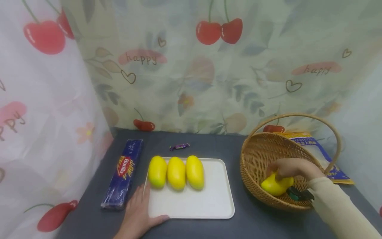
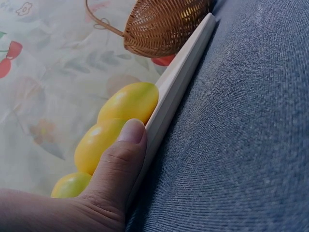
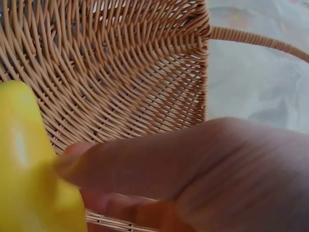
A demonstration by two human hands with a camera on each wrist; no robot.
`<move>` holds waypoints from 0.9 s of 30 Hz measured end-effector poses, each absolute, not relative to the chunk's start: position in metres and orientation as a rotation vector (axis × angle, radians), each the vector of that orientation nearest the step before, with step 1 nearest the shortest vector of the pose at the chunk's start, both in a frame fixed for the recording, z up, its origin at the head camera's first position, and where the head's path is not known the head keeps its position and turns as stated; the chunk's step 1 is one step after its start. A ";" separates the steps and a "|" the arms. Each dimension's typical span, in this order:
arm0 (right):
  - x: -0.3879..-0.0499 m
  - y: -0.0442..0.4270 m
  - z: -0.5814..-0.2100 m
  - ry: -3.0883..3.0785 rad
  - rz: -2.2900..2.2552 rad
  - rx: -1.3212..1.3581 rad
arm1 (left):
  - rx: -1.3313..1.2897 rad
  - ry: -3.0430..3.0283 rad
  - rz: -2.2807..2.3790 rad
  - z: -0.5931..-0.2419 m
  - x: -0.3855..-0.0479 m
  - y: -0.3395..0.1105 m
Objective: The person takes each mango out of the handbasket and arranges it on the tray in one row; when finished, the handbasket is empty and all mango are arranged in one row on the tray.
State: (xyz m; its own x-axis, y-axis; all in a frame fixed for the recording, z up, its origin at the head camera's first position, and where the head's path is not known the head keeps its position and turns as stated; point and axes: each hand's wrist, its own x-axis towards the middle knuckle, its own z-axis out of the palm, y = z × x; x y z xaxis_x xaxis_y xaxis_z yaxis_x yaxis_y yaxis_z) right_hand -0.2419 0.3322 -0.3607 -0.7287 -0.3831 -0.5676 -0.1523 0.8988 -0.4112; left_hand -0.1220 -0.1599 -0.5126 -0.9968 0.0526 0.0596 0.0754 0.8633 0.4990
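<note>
Three yellow mangoes (image 1: 176, 173) lie side by side along the far left part of a white tray (image 1: 215, 199). My left hand (image 1: 138, 205) rests at the tray's left near corner, fingers extended and thumb along the near edge. In the left wrist view the thumb (image 2: 120, 159) lies against the tray's side, in front of the mangoes. Inside a wicker basket (image 1: 253, 159) on the right, my right hand (image 1: 287, 167) grips another yellow mango (image 1: 274, 186). The right wrist view shows this mango (image 3: 24, 154) at the fingertips; the far fingers are partly hidden.
A blue spaghetti pack (image 1: 122, 176) lies left of the tray. A small purple wrapped candy (image 1: 179, 146) sits behind it. A blue and yellow bag (image 1: 337, 174) lies behind the basket, whose tall handle (image 1: 337, 142) arches up. A printed curtain (image 1: 185, 79) hangs behind the table.
</note>
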 end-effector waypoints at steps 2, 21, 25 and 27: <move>-0.243 0.334 -0.363 2.409 -0.471 -0.434 | -0.100 -2.994 -0.800 -0.514 -0.122 -0.160; -0.230 0.339 -0.371 2.252 -0.829 0.237 | -0.083 -3.033 -0.802 -0.513 -0.123 -0.160; -0.237 0.336 -0.371 2.424 -0.491 -0.030 | -0.082 -3.034 -0.800 -0.514 -0.124 -0.161; -0.239 0.333 -0.371 2.462 -0.469 -0.122 | -0.082 -3.034 -0.799 -0.514 -0.124 -0.161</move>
